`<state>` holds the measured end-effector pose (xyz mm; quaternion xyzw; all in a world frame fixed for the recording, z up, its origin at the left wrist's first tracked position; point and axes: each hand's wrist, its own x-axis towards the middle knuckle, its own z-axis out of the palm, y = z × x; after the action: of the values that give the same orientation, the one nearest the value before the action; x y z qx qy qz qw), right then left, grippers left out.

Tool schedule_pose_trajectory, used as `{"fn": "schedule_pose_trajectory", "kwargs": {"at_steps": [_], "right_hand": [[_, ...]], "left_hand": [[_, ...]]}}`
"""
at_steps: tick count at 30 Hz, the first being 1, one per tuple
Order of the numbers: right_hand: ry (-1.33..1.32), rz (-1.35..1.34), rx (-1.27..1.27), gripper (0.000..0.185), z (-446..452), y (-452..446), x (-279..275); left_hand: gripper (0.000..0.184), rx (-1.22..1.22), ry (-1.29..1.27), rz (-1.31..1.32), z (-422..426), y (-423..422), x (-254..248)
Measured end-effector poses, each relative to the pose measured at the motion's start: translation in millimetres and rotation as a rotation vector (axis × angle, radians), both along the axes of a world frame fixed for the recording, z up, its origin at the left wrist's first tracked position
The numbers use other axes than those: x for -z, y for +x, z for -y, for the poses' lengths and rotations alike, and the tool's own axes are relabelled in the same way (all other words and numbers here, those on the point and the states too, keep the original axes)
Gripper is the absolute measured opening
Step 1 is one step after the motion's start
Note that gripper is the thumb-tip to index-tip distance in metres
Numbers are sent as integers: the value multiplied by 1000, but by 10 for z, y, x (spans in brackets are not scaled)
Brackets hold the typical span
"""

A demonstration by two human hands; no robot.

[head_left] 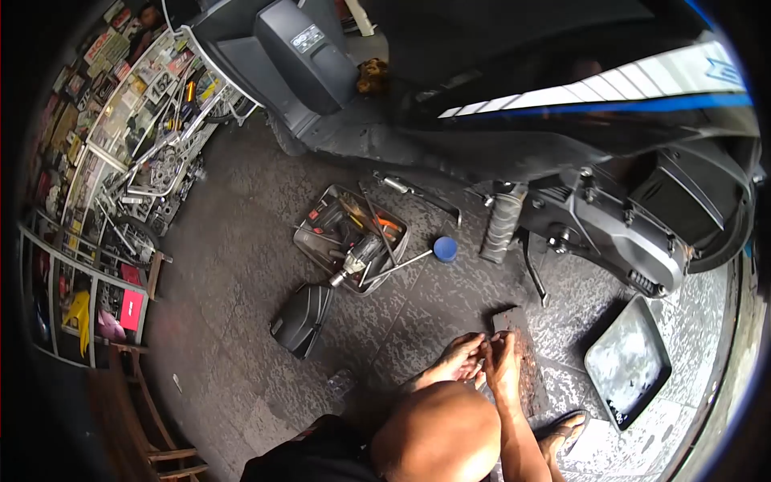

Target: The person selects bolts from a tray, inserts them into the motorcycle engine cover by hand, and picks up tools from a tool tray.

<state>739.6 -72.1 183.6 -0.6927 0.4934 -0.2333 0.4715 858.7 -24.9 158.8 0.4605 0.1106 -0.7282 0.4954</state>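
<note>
My left hand (pixel 462 359) and my right hand (pixel 504 361) meet in front of my bent knee (pixel 438 434), fingertips close together. The fingers of both are pinched around something small and dark that I cannot make out. Just beside and below my right hand lies a worn, dirty block (pixel 528 373), flat on the floor. Past the hands stands a motor scooter, with its grey engine and transmission cover (pixel 618 237) exposed on the right and its kick lever (pixel 532 269) pointing down.
A tool tray (pixel 321 261) holds an impact wrench (pixel 361 257) and hand tools. Near it are a blue round cap (pixel 445 249) and a black plastic cover (pixel 302 320). A metal pan (pixel 630 361) lies right. Crowded shelves (pixel 104 161) and a wooden stool (pixel 144 418) stand left.
</note>
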Motion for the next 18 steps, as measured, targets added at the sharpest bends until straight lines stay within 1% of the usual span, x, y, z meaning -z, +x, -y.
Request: {"fn": "schedule_pose_trajectory", "kwargs": {"at_steps": [1, 2, 4, 5, 6, 7, 8, 9, 10, 11, 14, 16, 18], "right_hand": [[5, 14, 26, 17, -22, 74, 35], [11, 11, -4, 17, -56, 112, 22], [60, -18, -80, 14, -120, 205, -38], [123, -92, -198, 17, -173, 154, 7], [53, -60, -349, 20, -278, 19, 216], [-417, -196, -655, 19, -369, -169, 283], [-253, -175, -704, 19, -468, -261, 322], [37, -163, -668, 19, -565, -310, 328], [270, -177, -623, 19, -652, -328, 334], [403, -202, -610, 19, -733, -353, 339], [592, -252, -592, 19, -866, -329, 337], [634, -263, -568, 19, -889, -369, 323], [651, -273, -542, 19, -918, -413, 296]], "left_hand": [[28, 10, -3, -42, -90, 71, -10], [28, -21, 3, -45, -145, 112, 4], [32, -159, -145, 114, -211, 300, 61], [36, -247, -107, 160, -240, 425, 160], [38, -350, -173, 137, -313, 596, 269], [38, -414, -160, 112, -386, 788, 324], [38, -478, -149, 88, -451, 989, 320], [38, -482, -139, 129, -525, 1156, 287], [38, -487, -131, 170, -597, 1311, 248], [37, -488, -106, 208, -679, 1434, 209], [33, -478, -58, 477, -869, 1640, 140], [33, -461, -60, 475, -940, 1692, 149], [36, -519, -137, 264, -975, 1653, 175]]}}
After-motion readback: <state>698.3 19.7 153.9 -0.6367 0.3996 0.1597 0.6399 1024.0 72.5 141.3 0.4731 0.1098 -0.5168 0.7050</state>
